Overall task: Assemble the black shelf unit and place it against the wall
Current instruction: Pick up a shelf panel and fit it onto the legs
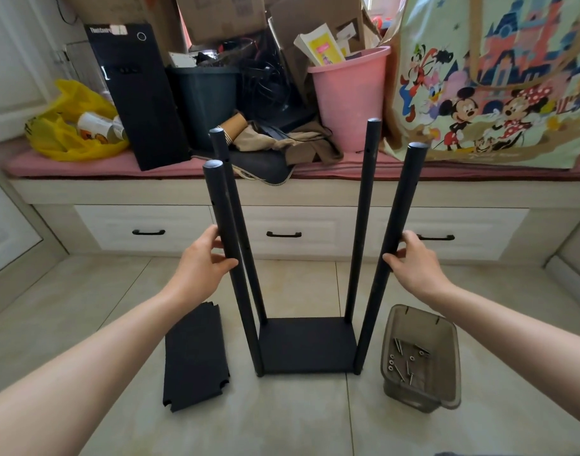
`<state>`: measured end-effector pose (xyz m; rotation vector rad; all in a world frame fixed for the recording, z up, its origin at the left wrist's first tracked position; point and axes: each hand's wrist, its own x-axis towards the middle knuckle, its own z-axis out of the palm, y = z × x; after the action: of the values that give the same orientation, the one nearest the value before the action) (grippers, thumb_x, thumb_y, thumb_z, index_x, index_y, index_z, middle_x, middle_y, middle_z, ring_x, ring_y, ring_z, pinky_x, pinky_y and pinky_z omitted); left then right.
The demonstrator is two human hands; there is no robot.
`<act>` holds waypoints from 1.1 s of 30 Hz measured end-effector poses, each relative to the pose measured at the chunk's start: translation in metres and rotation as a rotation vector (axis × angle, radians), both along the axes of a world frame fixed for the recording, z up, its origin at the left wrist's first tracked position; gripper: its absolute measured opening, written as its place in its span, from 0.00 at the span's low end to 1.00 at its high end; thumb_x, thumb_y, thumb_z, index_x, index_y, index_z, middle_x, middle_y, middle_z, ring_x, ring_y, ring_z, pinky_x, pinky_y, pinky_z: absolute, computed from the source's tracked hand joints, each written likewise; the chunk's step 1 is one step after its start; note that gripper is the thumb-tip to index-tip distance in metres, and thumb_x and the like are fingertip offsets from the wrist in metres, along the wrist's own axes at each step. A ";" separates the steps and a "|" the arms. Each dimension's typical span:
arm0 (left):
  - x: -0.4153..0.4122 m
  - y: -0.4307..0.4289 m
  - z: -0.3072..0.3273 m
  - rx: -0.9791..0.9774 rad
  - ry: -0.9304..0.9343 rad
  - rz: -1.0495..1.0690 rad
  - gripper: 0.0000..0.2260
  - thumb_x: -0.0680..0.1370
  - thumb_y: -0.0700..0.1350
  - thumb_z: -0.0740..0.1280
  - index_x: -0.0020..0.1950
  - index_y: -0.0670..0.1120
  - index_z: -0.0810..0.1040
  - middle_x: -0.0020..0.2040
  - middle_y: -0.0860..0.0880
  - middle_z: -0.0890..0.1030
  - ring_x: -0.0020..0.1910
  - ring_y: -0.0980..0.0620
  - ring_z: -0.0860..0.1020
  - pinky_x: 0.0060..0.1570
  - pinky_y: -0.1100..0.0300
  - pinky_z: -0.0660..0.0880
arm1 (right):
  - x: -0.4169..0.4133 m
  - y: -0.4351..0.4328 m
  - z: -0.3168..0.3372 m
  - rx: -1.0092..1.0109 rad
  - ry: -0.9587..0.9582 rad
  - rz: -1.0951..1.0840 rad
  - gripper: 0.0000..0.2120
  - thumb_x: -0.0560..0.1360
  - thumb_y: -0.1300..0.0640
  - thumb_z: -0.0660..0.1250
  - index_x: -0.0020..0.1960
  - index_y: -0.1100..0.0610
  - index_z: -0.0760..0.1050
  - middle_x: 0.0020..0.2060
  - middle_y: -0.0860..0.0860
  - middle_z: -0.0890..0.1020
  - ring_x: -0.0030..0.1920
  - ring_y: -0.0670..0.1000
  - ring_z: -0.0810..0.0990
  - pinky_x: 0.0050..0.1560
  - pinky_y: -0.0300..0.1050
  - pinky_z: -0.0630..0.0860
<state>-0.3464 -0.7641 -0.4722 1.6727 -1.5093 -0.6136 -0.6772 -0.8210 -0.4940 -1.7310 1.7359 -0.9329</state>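
Observation:
The black shelf unit stands on the tiled floor: a bottom board (306, 343) with several upright black poles at its corners. My left hand (201, 260) grips the front left pole (227, 245) about halfway up. My right hand (413, 263) grips the front right pole (392, 248) at the same height. The two rear poles (364, 209) stand free behind. A stack of loose black shelf boards (194, 360) with notched corners lies flat on the floor to the left of the unit.
A clear grey plastic bin (421, 324) with screws and washers sits to the right of the unit. Behind is a window bench with white drawers (143, 228), piled with a black computer tower (137, 93), pink bucket (347, 93), boxes and bags.

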 end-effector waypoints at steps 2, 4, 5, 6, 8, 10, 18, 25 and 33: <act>0.000 0.000 -0.002 0.007 0.006 0.004 0.20 0.80 0.36 0.68 0.69 0.50 0.72 0.57 0.49 0.80 0.54 0.50 0.82 0.60 0.49 0.79 | -0.001 0.000 0.000 0.015 0.005 -0.009 0.16 0.80 0.62 0.65 0.67 0.60 0.69 0.56 0.57 0.79 0.53 0.52 0.77 0.54 0.47 0.75; 0.000 -0.001 -0.004 0.024 0.000 0.020 0.14 0.81 0.40 0.68 0.66 0.50 0.74 0.56 0.51 0.80 0.56 0.49 0.81 0.61 0.47 0.78 | -0.001 0.001 0.001 0.039 0.016 -0.020 0.15 0.80 0.61 0.66 0.66 0.61 0.70 0.56 0.57 0.80 0.55 0.54 0.78 0.56 0.50 0.77; 0.000 -0.001 -0.005 0.036 -0.008 0.029 0.12 0.81 0.42 0.67 0.64 0.50 0.74 0.55 0.52 0.80 0.56 0.49 0.80 0.61 0.46 0.78 | -0.001 0.002 0.001 0.047 0.027 -0.025 0.15 0.80 0.61 0.66 0.65 0.61 0.71 0.56 0.57 0.80 0.56 0.55 0.78 0.57 0.51 0.77; 0.000 -0.001 -0.005 0.050 -0.012 0.038 0.10 0.82 0.44 0.67 0.62 0.50 0.75 0.56 0.52 0.80 0.57 0.49 0.80 0.60 0.46 0.78 | -0.001 0.003 0.002 0.056 0.045 -0.030 0.15 0.79 0.61 0.66 0.65 0.62 0.72 0.56 0.57 0.80 0.58 0.57 0.78 0.58 0.51 0.77; 0.000 0.000 -0.007 0.081 -0.017 0.050 0.07 0.82 0.45 0.66 0.60 0.50 0.74 0.56 0.50 0.80 0.55 0.49 0.80 0.58 0.47 0.80 | -0.002 0.007 0.003 0.069 0.096 -0.038 0.14 0.79 0.62 0.66 0.64 0.64 0.73 0.56 0.58 0.80 0.60 0.58 0.78 0.58 0.49 0.75; 0.001 0.002 -0.009 0.113 -0.022 0.047 0.07 0.82 0.46 0.66 0.60 0.50 0.74 0.56 0.49 0.80 0.53 0.49 0.81 0.55 0.49 0.81 | -0.001 0.011 0.004 0.086 0.139 -0.046 0.13 0.80 0.63 0.65 0.62 0.66 0.75 0.55 0.59 0.80 0.58 0.59 0.78 0.54 0.48 0.74; 0.019 0.013 -0.013 0.230 -0.112 -0.016 0.07 0.83 0.46 0.65 0.59 0.47 0.75 0.51 0.49 0.82 0.49 0.52 0.82 0.51 0.52 0.82 | 0.019 0.030 -0.006 0.223 0.302 0.035 0.11 0.80 0.60 0.63 0.57 0.67 0.77 0.52 0.60 0.81 0.54 0.59 0.79 0.51 0.46 0.74; 0.056 0.027 -0.016 0.272 -0.150 -0.004 0.03 0.82 0.42 0.64 0.51 0.46 0.77 0.44 0.49 0.85 0.45 0.51 0.84 0.45 0.57 0.82 | 0.067 0.040 -0.026 0.311 0.411 0.228 0.08 0.81 0.58 0.62 0.56 0.60 0.76 0.52 0.56 0.81 0.53 0.55 0.80 0.57 0.46 0.77; 0.144 0.049 -0.086 0.424 0.011 0.186 0.04 0.82 0.37 0.63 0.51 0.40 0.78 0.45 0.42 0.85 0.44 0.46 0.83 0.41 0.58 0.78 | 0.163 0.036 -0.092 0.465 0.580 0.494 0.11 0.80 0.56 0.60 0.54 0.60 0.77 0.49 0.56 0.82 0.48 0.57 0.81 0.51 0.51 0.79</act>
<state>-0.2020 -0.7149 -0.5587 2.0954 -1.2542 -0.8830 -0.5147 -0.7852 -0.5864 -2.0596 1.5407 0.1981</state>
